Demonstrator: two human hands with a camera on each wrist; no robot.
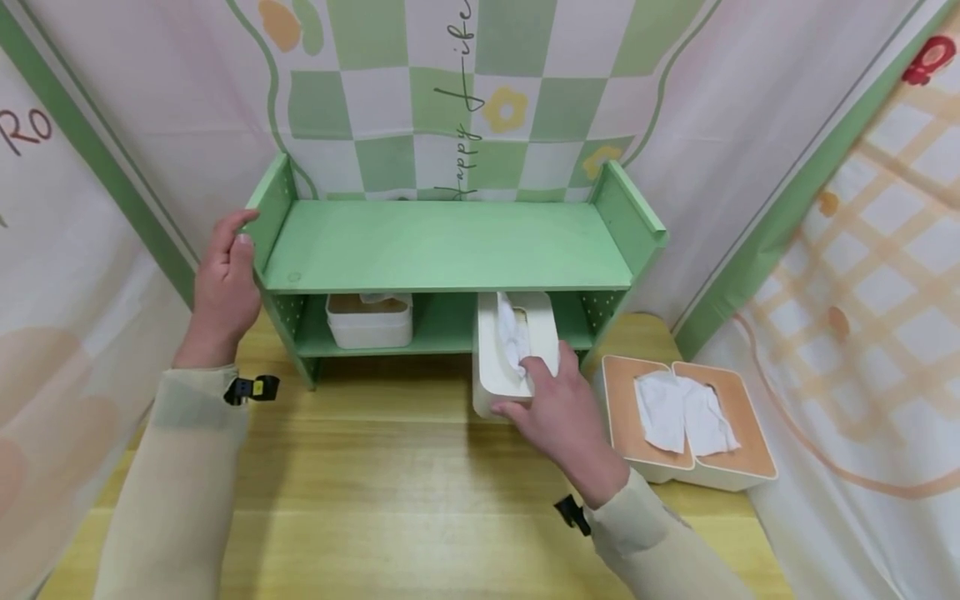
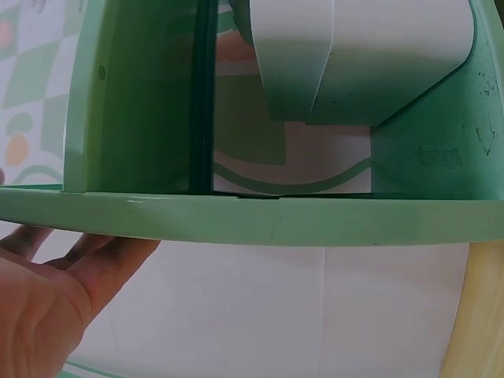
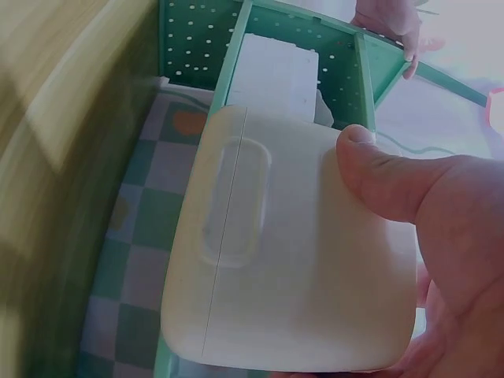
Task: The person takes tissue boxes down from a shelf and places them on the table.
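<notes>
My right hand [image 1: 558,412] grips a white tissue box [image 1: 491,354] by its near end, thumb on one side and fingers across the other. A white tissue sticks up from the slot in its top. The far part of this box overlaps the lower tier of a green two-tier shelf [image 1: 450,246] in the head view, and its near end juts out over the table. My left hand [image 1: 227,287] rests against the outside of the shelf's left side panel [image 2: 268,220], fingers extended. Inside the lower tier, on the left, sits another white tissue box [image 1: 371,329].
Two tissue boxes with orange-brown tops [image 1: 630,400] stand side by side on the wooden table [image 1: 375,500], right of the shelf. Patterned curtains [image 1: 862,333] hang close on both sides and behind the shelf. The shelf's upper board has raised side panels.
</notes>
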